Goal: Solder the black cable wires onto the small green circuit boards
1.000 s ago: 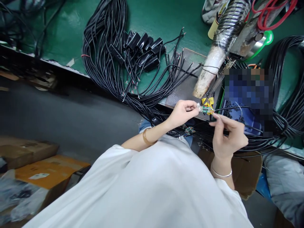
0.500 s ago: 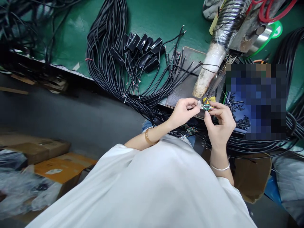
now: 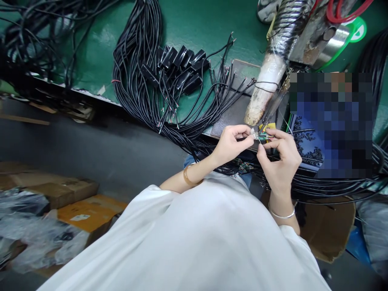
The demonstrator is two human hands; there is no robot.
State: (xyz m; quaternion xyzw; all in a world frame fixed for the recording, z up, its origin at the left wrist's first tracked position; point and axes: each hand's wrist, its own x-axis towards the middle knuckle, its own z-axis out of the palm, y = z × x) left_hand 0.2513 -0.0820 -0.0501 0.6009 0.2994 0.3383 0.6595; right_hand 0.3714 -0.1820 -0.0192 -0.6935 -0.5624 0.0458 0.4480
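Observation:
Between my two hands, over the front edge of the bench, is a small green circuit board with fine wires at its ends. My left hand is closed in a pinch at the board's left end, with something white at the fingertips. My right hand pinches a thin silvery wire, which looks like solder wire; its tip reaches the board's lower side. The fingers partly cover the board's right end. Just above, the thin metal prongs of a fixed soldering tool point down at the board, beside a yellow piece.
A white-wrapped suction duct hangs above my hands. Bundled black cables and several black housings lie on the green bench. A blurred-out screen-like object stands right. Cardboard boxes are on the floor.
My right hand has moved left and closer to the board, bringing the wire's tip to it. My left hand has stayed nearly in place. The view has shifted slightly.

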